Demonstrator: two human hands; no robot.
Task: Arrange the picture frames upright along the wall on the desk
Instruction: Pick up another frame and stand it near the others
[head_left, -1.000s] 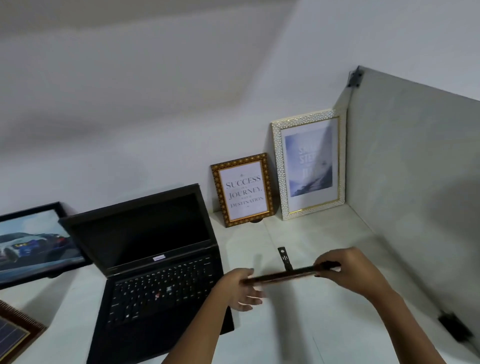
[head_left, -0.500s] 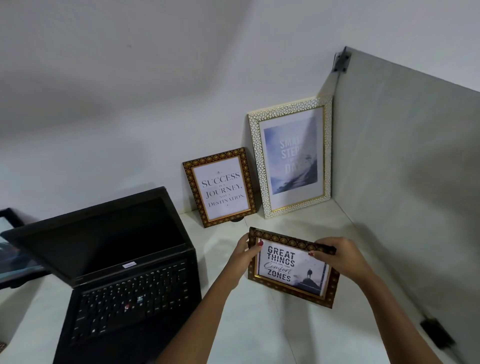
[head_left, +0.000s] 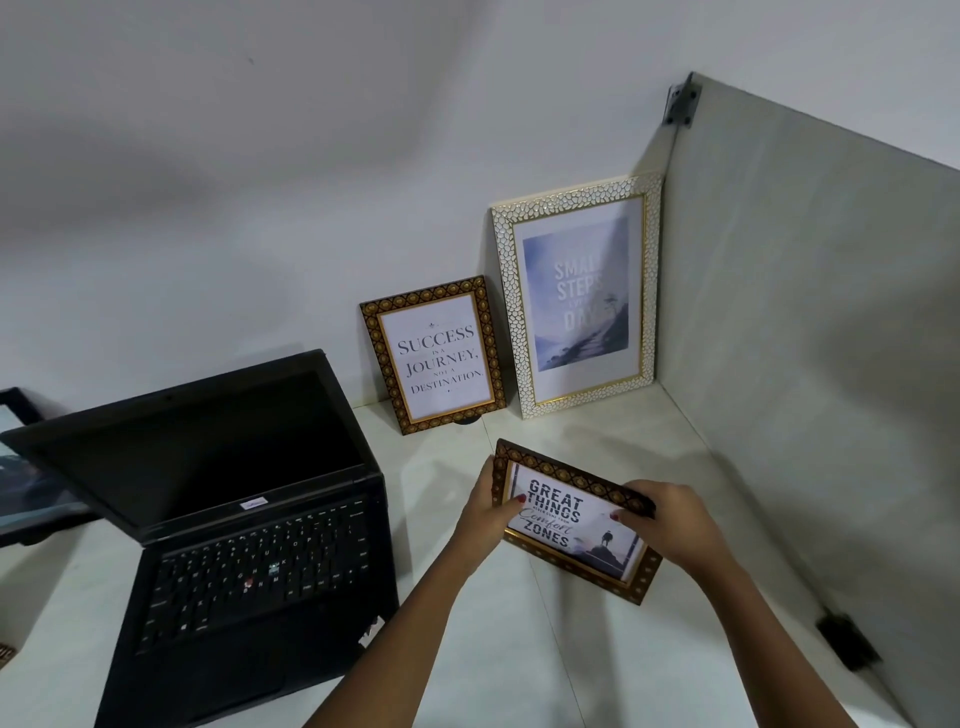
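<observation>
I hold a small brown-and-gold frame reading "Great Things" (head_left: 571, 525) over the desk, tilted, picture side facing me. My left hand (head_left: 485, 512) grips its left edge and my right hand (head_left: 670, 525) grips its upper right edge. Against the back wall lean two upright frames: a brown-gold "Success is a Journey" frame (head_left: 435, 354) and, to its right in the corner, a taller white mosaic frame (head_left: 576, 293). A black frame with a car picture (head_left: 21, 457) stands at the far left, partly hidden by the laptop.
An open black laptop (head_left: 244, 540) takes up the left half of the white desk (head_left: 597, 665). A grey partition panel (head_left: 810, 353) walls off the right side, with a black bracket (head_left: 847, 642) at its base. Another frame's corner (head_left: 5, 656) shows at the left edge.
One second ago I held the frame flat, edge-on, with its back stand showing. I have since turned it picture side toward me, and it now sits slightly lower over the desk.
</observation>
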